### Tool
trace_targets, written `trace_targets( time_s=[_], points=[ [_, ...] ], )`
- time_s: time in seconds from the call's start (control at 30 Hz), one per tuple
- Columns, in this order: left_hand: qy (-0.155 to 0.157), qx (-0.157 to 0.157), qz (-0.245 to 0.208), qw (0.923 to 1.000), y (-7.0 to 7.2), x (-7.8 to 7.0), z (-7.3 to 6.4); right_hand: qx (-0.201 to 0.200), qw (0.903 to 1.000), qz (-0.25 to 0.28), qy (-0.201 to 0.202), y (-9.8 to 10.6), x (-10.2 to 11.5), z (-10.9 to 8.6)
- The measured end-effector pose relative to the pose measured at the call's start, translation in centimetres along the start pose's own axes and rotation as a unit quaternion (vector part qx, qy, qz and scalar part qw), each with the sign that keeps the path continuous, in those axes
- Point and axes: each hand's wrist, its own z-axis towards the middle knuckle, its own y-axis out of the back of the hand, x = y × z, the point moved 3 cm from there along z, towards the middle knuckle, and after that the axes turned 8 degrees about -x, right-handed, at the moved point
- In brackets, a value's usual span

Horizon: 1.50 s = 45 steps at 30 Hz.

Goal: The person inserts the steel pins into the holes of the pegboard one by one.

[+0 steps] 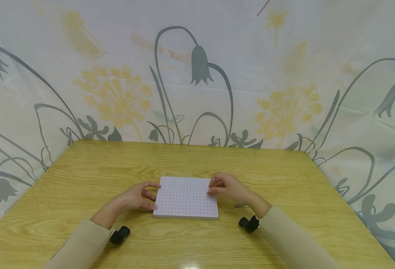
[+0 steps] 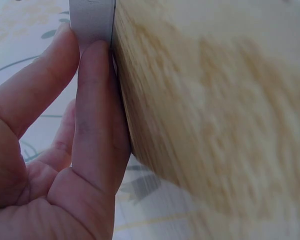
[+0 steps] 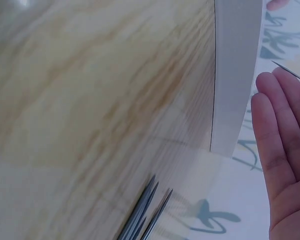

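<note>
A white board with a grid of small dots [image 1: 187, 198] lies flat on the wooden table. My left hand [image 1: 140, 196] is at its left side, fingers spread and fairly straight. In the left wrist view, fingertips [image 2: 94, 55] of that hand touch the board's side edge [image 2: 92, 20]. Over the board's right edge, my right hand [image 1: 227, 186] pinches a thin pointed metal needle [image 3: 289, 71]. The needle's tip shows in the right wrist view; its grip end is out of frame. The other fingers [image 3: 275, 135] of this hand extend beside the board.
Several pointed metal needles [image 3: 140, 215] lie on the table to the right of the board, partly under my right wrist in the head view. The wooden table [image 1: 184, 160] ends at a flower-printed cloth backdrop [image 1: 197, 104] behind and at the sides.
</note>
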Motion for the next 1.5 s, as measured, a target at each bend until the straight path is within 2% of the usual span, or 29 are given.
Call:
trace_targets(
  time_s=[0.3,0.63,0.93,1.2,1.5],
  points=[
    [0.001,0.002,-0.003,1.0,0.0,0.2,0.1,0.003,1.0,-0.005,0.007,-1.2,0.2,0.8],
    [0.004,0.0,-0.012,0.9999,0.0,0.4,0.4,-0.011,0.9987,-0.048,0.017,-1.7,0.5,1.3],
    [0.006,-0.005,-0.002,1.0,0.1,0.3,0.4,-0.017,0.9961,-0.085,0.02,-1.9,0.8,1.5],
    [0.008,-0.008,0.0,0.9999,0.0,0.2,0.3,-0.012,0.9935,-0.112,0.019,-2.1,0.8,1.4],
    [0.008,-0.011,0.0,0.9999,0.0,0.2,0.2,-0.008,0.992,-0.126,0.001,-2.2,0.9,1.6]
  ],
)
